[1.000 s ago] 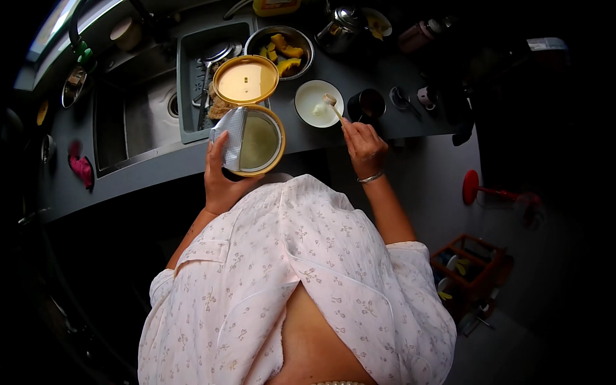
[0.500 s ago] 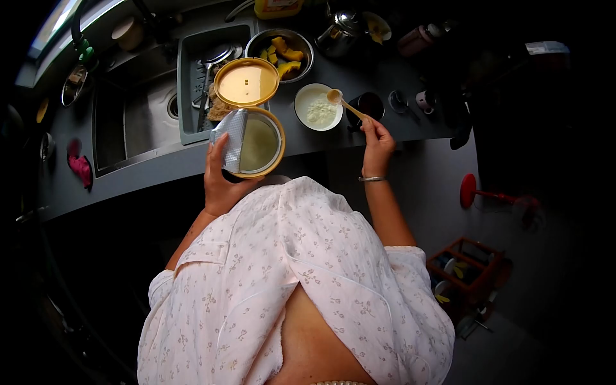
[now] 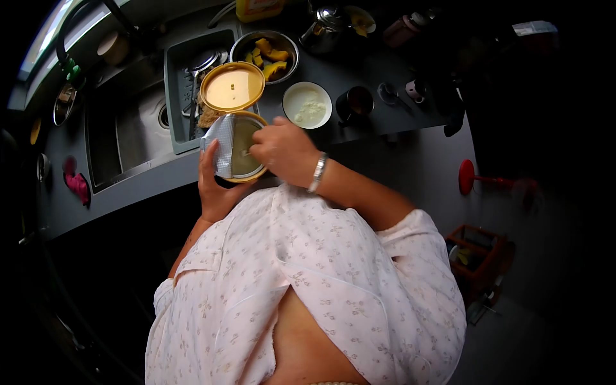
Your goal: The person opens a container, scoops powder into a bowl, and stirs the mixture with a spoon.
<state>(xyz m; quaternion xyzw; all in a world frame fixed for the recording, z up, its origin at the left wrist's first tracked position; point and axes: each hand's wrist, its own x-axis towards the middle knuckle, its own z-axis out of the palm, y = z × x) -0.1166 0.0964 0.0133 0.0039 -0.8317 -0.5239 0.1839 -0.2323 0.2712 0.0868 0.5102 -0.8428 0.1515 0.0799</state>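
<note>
My left hand (image 3: 215, 192) grips the side of a round can (image 3: 255, 176) with a yellow rim, held tilted against the counter's front edge. Its hinged yellow lid (image 3: 232, 88) stands flipped back, and silver foil (image 3: 222, 144) is folded over part of the mouth. Over the opening is my right hand (image 3: 285, 152), fingers closed on a small scoop (image 3: 245, 153); only a pale bit of it shows inside the can, the rest is hidden by the hand. To the right stands a white bowl (image 3: 290, 114) with pale powder (image 3: 311, 110) in it.
A steel bowl of cut pumpkin (image 3: 273, 61) sits behind, beside a grey drain tray (image 3: 173, 83) in the sink (image 3: 128, 138). A dark mug (image 3: 355, 104), a small pink cup (image 3: 416, 90) and a metal kettle (image 3: 323, 31) stand on the counter.
My right hand has swung left from above the white bowl to the can's mouth, taking the scoop down into it. My left hand still holds the can. The view has shifted slightly.
</note>
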